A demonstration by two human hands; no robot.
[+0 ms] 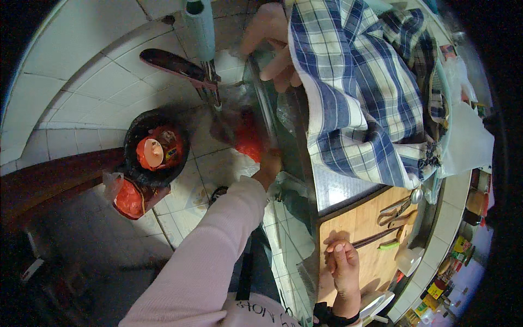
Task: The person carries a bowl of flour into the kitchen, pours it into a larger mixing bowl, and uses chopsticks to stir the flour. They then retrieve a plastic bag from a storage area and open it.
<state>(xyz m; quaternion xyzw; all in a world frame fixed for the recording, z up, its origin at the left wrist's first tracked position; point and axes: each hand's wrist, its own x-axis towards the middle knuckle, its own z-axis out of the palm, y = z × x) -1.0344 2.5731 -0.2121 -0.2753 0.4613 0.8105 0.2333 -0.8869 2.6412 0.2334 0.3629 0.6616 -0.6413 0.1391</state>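
My left hand (269, 167), in a pink sleeve, reaches low past the counter edge and grips a blurred red plastic bag (249, 148). Translucent plastic shows beside that bag. My right hand (343, 259), with a black band at the wrist, hovers over the near end of a wooden cutting board (363, 206). Its fingers are curled against the thumb, and nothing shows in them. Dark chopsticks (378, 238) lie on the board, one end hidden behind this hand. Scissors (393, 210), a wooden-handled tool (402, 220) and a small green-handled tool (388, 246) lie farther along.
A black bin (130, 135), lined in red plastic, holds an eggshell (154, 152). Beside it sits another red bag (130, 198). Another person's hand (278, 49) is near a blue-and-white plaid cloth (355, 86). A light-blue tube (200, 32) stands beyond. Packets (437, 288) line the right.
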